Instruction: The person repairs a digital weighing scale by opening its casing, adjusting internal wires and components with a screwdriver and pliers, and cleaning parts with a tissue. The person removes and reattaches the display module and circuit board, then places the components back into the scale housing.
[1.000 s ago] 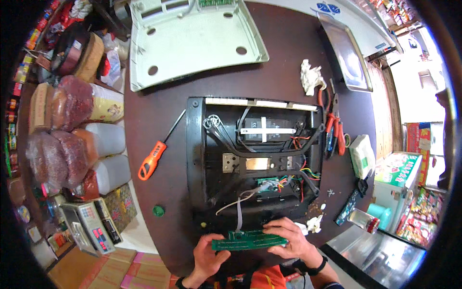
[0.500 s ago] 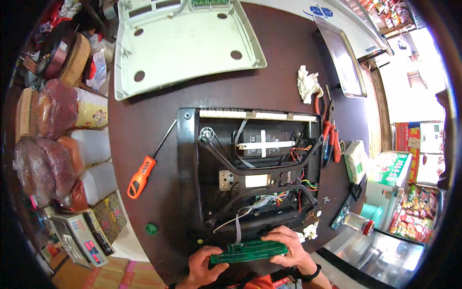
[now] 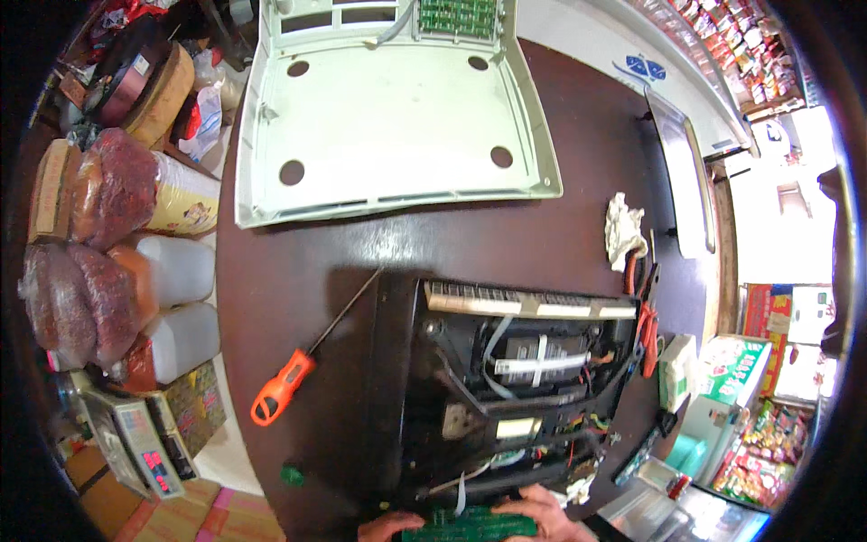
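Observation:
My left hand (image 3: pixel 390 526) grips the left end of a green circuit board (image 3: pixel 465 527) at the bottom edge of the view. On the board's right end my right hand (image 3: pixel 544 515) is closed, its fingers along the far side. A grey ribbon cable (image 3: pixel 461 493) runs from the board toward the open black scale housing (image 3: pixel 388 397) just beyond. That housing looks tilted, with a battery (image 3: pixel 539 349), metal brackets and coloured wires inside. The lower parts of both hands and the board are cut off by the frame.
An orange-handled screwdriver (image 3: pixel 284 387) lies left of the housing, near a green round cap (image 3: pixel 292 475). Farther off rests a pale plastic cover (image 3: pixel 397 135). Red-handled pliers (image 3: pixel 647 339), crumpled tissue (image 3: pixel 624 230) and a metal tray (image 3: pixel 682 176) sit on the right.
The view has shifted, so the table things appear lower and farther right. The black housing now looks tilted, with a shadow beside it. Both hands still hold the circuit board, now lower in view.

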`<state>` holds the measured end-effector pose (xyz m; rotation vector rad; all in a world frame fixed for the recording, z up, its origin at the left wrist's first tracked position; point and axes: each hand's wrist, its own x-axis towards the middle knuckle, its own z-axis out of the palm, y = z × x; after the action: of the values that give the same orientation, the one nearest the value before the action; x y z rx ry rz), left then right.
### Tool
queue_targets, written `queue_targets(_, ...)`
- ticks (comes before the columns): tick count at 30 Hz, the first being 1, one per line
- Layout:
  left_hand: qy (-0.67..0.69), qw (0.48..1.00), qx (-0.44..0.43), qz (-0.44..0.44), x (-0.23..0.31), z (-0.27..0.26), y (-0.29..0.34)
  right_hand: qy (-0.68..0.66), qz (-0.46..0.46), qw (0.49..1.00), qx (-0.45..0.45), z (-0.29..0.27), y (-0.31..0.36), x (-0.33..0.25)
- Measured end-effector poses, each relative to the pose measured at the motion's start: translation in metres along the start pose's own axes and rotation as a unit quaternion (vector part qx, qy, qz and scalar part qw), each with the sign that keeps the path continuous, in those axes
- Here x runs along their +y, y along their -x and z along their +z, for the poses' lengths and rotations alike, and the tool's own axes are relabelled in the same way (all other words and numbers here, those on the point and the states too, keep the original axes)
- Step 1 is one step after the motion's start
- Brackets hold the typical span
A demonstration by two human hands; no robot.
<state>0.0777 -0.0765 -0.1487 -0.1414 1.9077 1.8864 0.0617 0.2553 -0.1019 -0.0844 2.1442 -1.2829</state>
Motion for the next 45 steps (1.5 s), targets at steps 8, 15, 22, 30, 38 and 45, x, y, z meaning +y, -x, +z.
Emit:
queue_targets(8, 0.010, 0.998, 0.005, -0.067, -0.001, 0.000, 0.010, -0.002, 0.014, 0.999, -0.043, -0.009, -0.001, -0.008)
queue_targets(15, -0.041, 0.998, 0.004, -0.051, -0.003, -0.008, 0.020, -0.041, -0.038, 0.998, 0.005, -0.006, -0.008, -0.007)
queue_targets(22, -0.088, 0.987, 0.049, -0.127, -0.030, -0.008, 0.030, -0.025, -0.038, 0.999, 0.023, -0.006, -0.008, -0.012)
queue_targets(30, 0.062, 0.997, 0.029, -0.030, -0.012, 0.002, 0.000, -0.050, -0.116, 0.983, 0.137, 0.008, -0.007, -0.010)
queue_targets(38, 0.117, 0.993, 0.017, 0.005, 0.012, 0.006, -0.001, -0.060, -0.046, 0.959, 0.274, 0.049, 0.019, -0.026)
queue_targets(45, 0.110, 0.991, 0.072, -0.002, 0.027, 0.008, 0.011, -0.186, 0.048, 0.948, 0.256, 0.078, 0.026, -0.010)
